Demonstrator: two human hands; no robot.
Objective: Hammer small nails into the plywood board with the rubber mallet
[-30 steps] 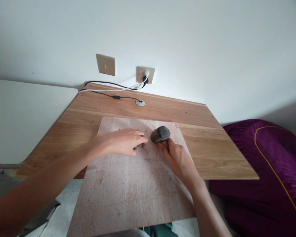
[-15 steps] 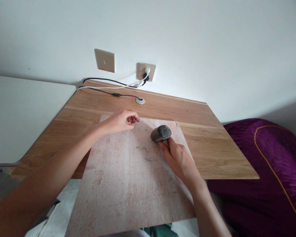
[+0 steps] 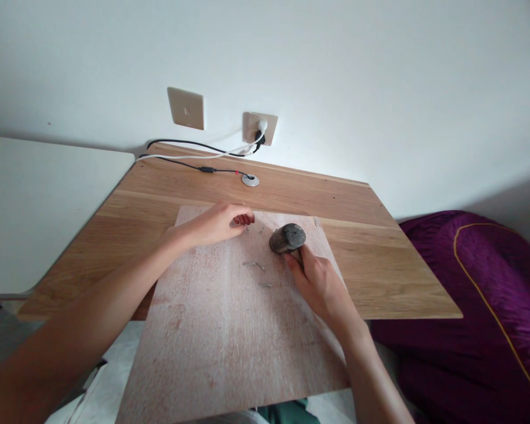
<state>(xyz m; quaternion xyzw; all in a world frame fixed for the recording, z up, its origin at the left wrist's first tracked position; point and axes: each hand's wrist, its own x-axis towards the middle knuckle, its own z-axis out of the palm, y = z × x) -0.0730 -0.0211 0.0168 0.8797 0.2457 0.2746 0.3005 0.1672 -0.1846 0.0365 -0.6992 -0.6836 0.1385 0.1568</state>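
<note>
Since a second ago, my left hand [image 3: 225, 222] has moved up the frame from the loose nails [image 3: 259, 266] to the far part of the board [image 3: 229, 335]. Its fingers are curled; I cannot tell whether they hold anything. My right hand [image 3: 315, 280] grips the hammer [image 3: 287, 238] by its handle, right of the frame's centre.

Just above the centre, one small nail [image 3: 262, 228] seems to stand in the board, and another shows just below my left fingertips; how firmly they sit, I cannot tell. Three more lie flat near the centre, so I judge those are not yet driven. Compared with the earlier frames, the hammer and loose nails hold nearly the same places.
</note>
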